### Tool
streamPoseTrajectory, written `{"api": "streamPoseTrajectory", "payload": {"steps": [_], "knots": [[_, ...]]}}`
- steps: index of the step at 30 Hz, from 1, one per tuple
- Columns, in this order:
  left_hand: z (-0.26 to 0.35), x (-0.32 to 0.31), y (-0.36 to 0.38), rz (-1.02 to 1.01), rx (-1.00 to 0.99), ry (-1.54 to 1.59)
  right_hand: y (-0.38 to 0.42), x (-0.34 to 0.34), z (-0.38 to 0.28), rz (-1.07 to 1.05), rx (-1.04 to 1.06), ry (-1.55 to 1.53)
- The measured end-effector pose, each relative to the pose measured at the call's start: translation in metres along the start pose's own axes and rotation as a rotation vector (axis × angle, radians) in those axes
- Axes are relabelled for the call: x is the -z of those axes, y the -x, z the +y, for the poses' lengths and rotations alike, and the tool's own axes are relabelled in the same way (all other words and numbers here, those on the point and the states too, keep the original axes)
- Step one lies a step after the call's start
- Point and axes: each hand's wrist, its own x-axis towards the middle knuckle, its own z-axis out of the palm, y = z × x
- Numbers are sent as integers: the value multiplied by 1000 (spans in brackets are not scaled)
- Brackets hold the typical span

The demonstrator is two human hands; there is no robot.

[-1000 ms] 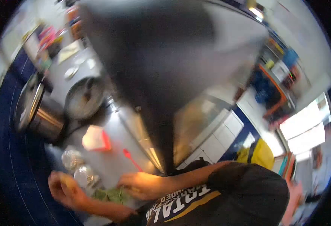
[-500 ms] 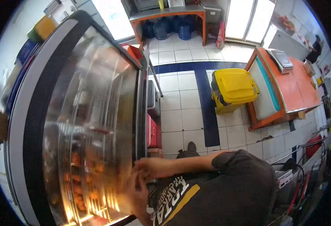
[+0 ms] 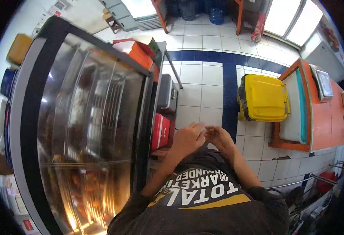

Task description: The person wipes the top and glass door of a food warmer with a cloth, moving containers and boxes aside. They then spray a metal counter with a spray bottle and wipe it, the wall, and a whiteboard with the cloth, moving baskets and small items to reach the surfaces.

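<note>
"How are the left hand (image 3: 188,139) and right hand (image 3: 221,139)?"

"Loosely spread, fingertips close together, nothing visibly held."

"Nearest thing?"

"The red box (image 3: 161,132), just left; probably stiff and bulky, best gripped at both sides."

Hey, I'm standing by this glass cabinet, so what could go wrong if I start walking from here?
Your left forearm appears close to the glass cabinet, so turning left might knock your elbow against it. The bright glow at its lower end may also mean warm glass, though the picture can't confirm heat.

The yellow bin stands on the floor ahead and to the right; you could bump it if you veer that way.
</note>
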Motion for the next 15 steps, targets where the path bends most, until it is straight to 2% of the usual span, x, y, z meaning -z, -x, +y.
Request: {"api": "streamPoseTrajectory", "payload": {"steps": [2,6,8,13,15], "knots": [[-25,-5,-30,-179,93,-83,-33,46,-9,242,49,67],[-107,-49,-79,-239,48,-63,-62,122,-31,472,85,-28],[-139,-60,-117,-502,199,-169,-67,154,-40,562,166,-166],[-236,-126,-185,-619,139,-138,-64,183,-81,779,258,-295],[-270,-151,-199,-671,262,-43,-60,183,-82,848,326,-385]]}}
